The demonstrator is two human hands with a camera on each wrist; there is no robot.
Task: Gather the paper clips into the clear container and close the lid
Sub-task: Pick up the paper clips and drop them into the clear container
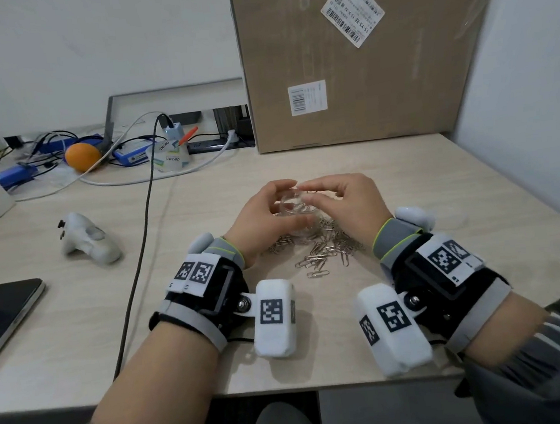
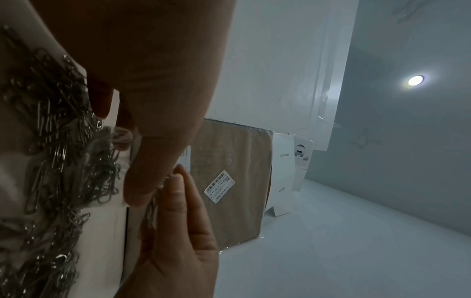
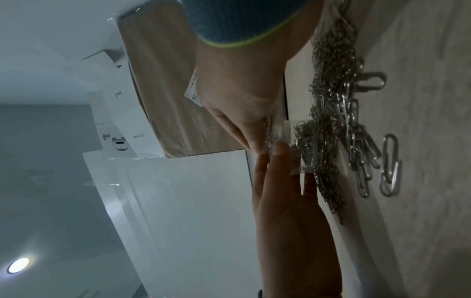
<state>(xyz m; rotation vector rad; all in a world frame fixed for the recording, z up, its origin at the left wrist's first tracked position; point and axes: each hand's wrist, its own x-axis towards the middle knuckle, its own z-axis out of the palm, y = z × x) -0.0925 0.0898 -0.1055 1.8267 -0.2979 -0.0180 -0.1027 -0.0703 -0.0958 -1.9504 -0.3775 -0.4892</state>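
Note:
A small clear container (image 1: 292, 207) stands on the wooden table (image 1: 215, 337), with some clips inside it in the right wrist view (image 3: 302, 141). My left hand (image 1: 283, 206) curls round its left side. My right hand (image 1: 314, 196) arches over its top and right side, with fingers and thumb against the wall (image 3: 285, 131). The fingertips of both hands nearly meet above it. A loose heap of silver paper clips (image 1: 323, 247) lies on the table just in front of the container, between my wrists. I cannot make out the lid.
A large cardboard box (image 1: 360, 67) stands behind the hands. A white controller (image 1: 86, 239) and a dark phone (image 1: 4, 315) lie to the left, beyond a black cable (image 1: 143, 225). An orange (image 1: 82, 156), tape rolls (image 1: 169, 159) and wires crowd the back left.

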